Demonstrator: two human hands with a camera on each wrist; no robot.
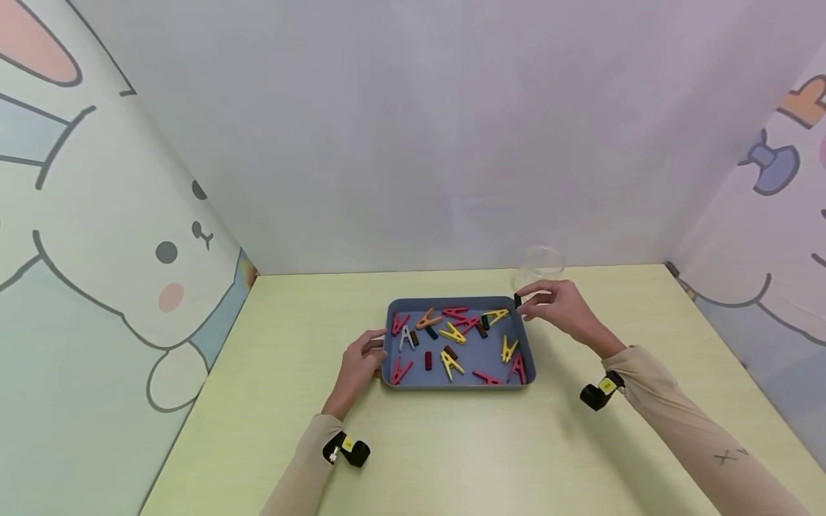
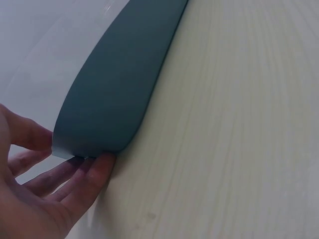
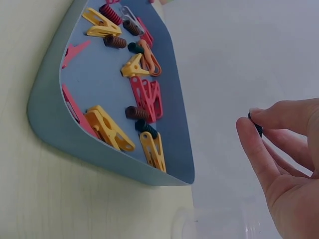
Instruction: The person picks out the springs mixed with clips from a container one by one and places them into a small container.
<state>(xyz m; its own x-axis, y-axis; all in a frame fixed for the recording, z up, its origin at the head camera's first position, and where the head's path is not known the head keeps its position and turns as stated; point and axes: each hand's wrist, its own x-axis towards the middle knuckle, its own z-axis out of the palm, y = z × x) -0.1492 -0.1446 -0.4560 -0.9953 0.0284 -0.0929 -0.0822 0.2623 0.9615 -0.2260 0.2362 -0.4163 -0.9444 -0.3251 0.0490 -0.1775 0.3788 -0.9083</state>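
Note:
Between thumb and fingertips my right hand [image 1: 558, 309] pinches a small dark ridged cylinder [image 3: 257, 124], raised over the right back corner of a blue-grey tray [image 1: 452, 388]. My left hand [image 1: 357, 364] grips the tray's left end; the left wrist view shows the thumb at the rim and the fingers along the lower edge of the wall. Inside the tray lie loose clothespins in several colours, among them a yellow clothespin [image 1: 452, 364] and an orange clothespin [image 1: 428, 319]. Small ridged cylinders lie among them, such as a red one [image 1: 429, 360] and a brown one [image 3: 137, 112].
A clear plastic container [image 1: 540, 262] stands behind the tray's right back corner, near the table's back edge. The pale wooden table [image 1: 452, 451] meets a white back wall [image 1: 413, 158]. Side panels with cartoon animals flank the table.

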